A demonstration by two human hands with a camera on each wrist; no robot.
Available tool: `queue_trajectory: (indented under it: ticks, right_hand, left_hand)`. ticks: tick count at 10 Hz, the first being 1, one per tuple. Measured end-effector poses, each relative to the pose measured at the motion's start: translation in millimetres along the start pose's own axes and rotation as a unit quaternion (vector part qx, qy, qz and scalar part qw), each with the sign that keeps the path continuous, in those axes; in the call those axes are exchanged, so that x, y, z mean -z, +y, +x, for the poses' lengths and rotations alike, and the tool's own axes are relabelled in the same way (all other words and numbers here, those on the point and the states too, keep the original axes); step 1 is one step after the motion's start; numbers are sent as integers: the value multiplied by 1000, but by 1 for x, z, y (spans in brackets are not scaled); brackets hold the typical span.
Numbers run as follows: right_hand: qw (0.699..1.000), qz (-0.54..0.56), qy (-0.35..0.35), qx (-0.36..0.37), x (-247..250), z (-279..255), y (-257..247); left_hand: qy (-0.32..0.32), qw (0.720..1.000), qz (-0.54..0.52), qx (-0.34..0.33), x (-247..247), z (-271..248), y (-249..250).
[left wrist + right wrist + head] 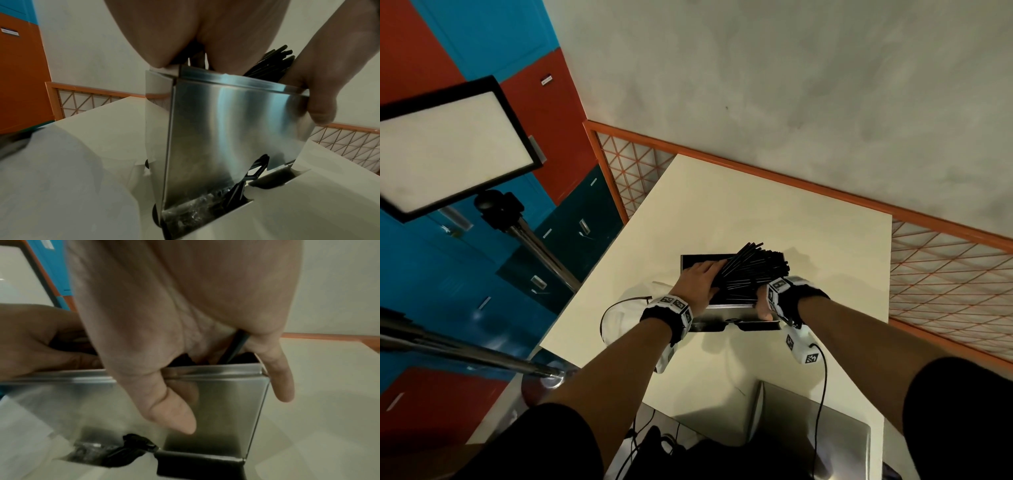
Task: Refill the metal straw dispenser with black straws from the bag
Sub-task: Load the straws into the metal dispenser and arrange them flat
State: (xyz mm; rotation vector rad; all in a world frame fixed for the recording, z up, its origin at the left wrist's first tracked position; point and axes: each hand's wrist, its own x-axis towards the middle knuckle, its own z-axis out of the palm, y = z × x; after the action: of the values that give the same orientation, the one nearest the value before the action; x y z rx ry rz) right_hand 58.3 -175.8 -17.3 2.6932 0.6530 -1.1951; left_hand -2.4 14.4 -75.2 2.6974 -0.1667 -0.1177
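The metal straw dispenser (732, 310) stands on the white table (722, 212) with its top uncovered. A fanned bundle of black straws (751, 270) lies across the top, its far ends sticking up past the rim. My left hand (702, 277) rests flat on the straws with straight fingers. My right hand (763, 303) grips the near right corner: thumb (174, 410) down the front wall, little finger (281, 378) down the side, the other fingers over the rim among the straws (236, 347). In the left wrist view the dispenser (226, 129) fills the middle. The clear bag (626, 308) lies left of the dispenser.
An orange mesh fence (945, 284) borders the table's far and right sides. A light panel (452, 144) on a stand and coloured lockers (482, 274) are at the left. A grey metal piece (808, 431) and cables lie at the near edge.
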Motion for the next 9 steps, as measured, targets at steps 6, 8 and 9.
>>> queue_trajectory:
  ticks: [6,8,9]
  right_hand:
    - [996,-28,82,10,15,-12,6]
    - [996,78,41,10,34,-24,16]
    - [988,156,-5,2,44,-24,18]
  left_hand:
    - [-20,1000,-13,4,4,-3,6]
    - [-33,998,-48,10,7,-2,8]
    - [-37,998,-55,12,6,-1,10]
